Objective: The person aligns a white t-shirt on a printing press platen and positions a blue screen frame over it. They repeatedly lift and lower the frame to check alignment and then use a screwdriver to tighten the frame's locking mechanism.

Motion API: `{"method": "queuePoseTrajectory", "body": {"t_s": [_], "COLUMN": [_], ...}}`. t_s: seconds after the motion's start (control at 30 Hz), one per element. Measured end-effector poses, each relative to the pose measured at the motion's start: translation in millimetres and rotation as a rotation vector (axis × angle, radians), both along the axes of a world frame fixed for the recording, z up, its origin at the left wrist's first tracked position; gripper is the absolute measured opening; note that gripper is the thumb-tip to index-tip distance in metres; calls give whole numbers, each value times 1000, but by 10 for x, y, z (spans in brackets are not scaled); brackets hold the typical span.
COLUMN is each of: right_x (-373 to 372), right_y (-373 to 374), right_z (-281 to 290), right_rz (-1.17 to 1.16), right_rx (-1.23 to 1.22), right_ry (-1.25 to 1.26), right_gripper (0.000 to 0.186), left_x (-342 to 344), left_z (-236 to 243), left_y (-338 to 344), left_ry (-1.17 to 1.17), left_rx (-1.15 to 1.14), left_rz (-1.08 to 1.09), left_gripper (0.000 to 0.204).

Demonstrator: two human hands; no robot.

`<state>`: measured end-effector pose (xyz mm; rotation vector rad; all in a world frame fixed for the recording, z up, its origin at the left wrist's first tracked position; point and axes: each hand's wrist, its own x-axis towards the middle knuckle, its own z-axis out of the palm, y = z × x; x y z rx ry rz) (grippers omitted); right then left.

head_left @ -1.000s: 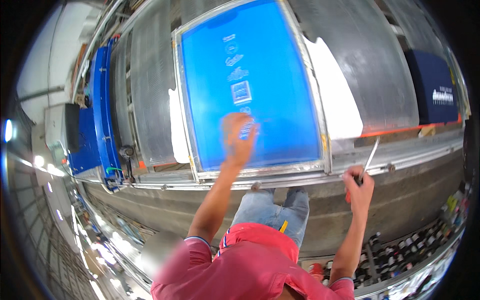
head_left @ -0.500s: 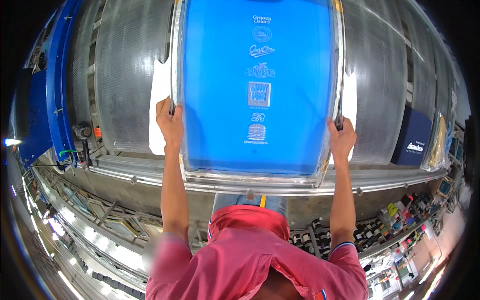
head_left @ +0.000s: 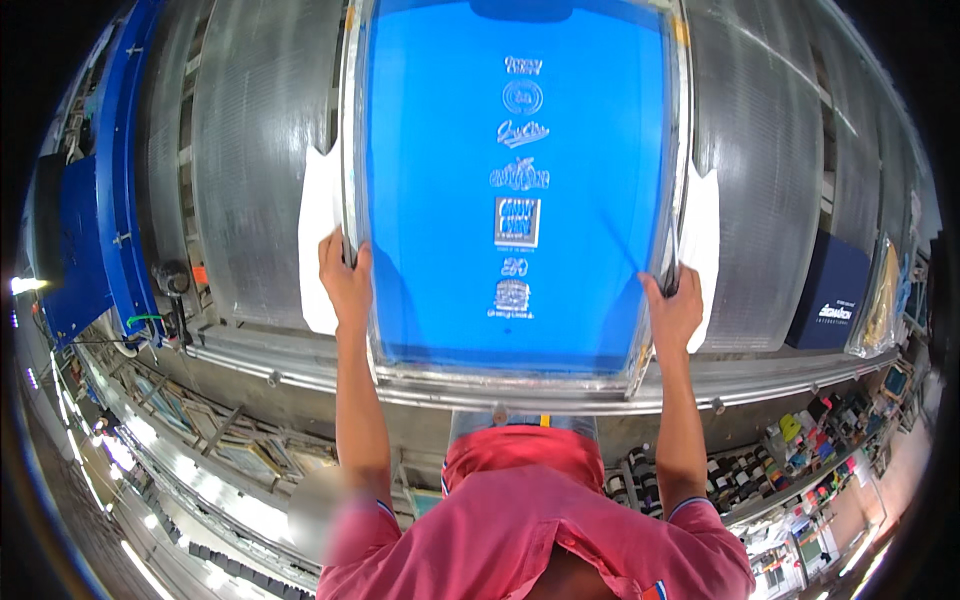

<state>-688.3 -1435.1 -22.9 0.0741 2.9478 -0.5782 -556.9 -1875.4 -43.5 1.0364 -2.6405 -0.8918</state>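
Observation:
A screen-printing frame (head_left: pixel 500 385) with bright blue mesh (head_left: pixel 440 150) lies in front of me, a column of several pale designs down its middle. My left hand (head_left: pixel 347 287) is closed on its left side rail, thumb toward the mesh. On the opposite rail, my right hand (head_left: pixel 676 308) is closed too, its thumb reaching over the inner edge. White fabric (head_left: pixel 320 250) sticks out from under the frame on both sides. A thin dark streak slants across the mesh near my right thumb.
Long grey ribbed boards (head_left: pixel 260 180) flank the frame. To the right are a dark blue box (head_left: pixel 828 290) and a plastic-wrapped yellowish item (head_left: pixel 882 300). A metal rail (head_left: pixel 300 385) runs along the near edge. Shelves with several dark containers (head_left: pixel 735 485) stand behind me.
The whole scene sits lower in the picture, and a dark shape now shows at the mesh's far end. My right thumb has moved inward over the rail; both hands stay on the frame.

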Motion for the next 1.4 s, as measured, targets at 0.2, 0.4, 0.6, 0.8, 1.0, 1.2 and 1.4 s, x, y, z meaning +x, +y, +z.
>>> {"method": "queuePoseTrajectory", "body": {"t_s": [0.2,0.4,0.6,0.8,1.0,1.2,1.4], "right_x": [65,26,11,8,-19,15,-34], "right_y": [57,42,32,94,74,128,77], "right_z": [-39,30,64,11,55,-1,35], "right_rz": [10,20,21,36,22,69,76], "right_rx": [-48,-151,-167,-183,-190,-190,-206], "right_ry": [96,20,-42,-29,-63,-36,-25], "right_gripper": [43,40,43,42,43,43,43], "left_x": [17,30,58,87,116,112,129], "left_z": [32,23,20,-16,-57,-46,-80], "left_y": [78,-44,-152,-208,-216,-213,-234], "left_ry": [-14,-95,-58,-13,5,12,32], "left_rx": [-177,-88,63,89,159,198,192], "left_rz": [-53,-139,-178,-199,-180,-166,-181], "left_gripper": [44,69,73,73,76,78,77]}}
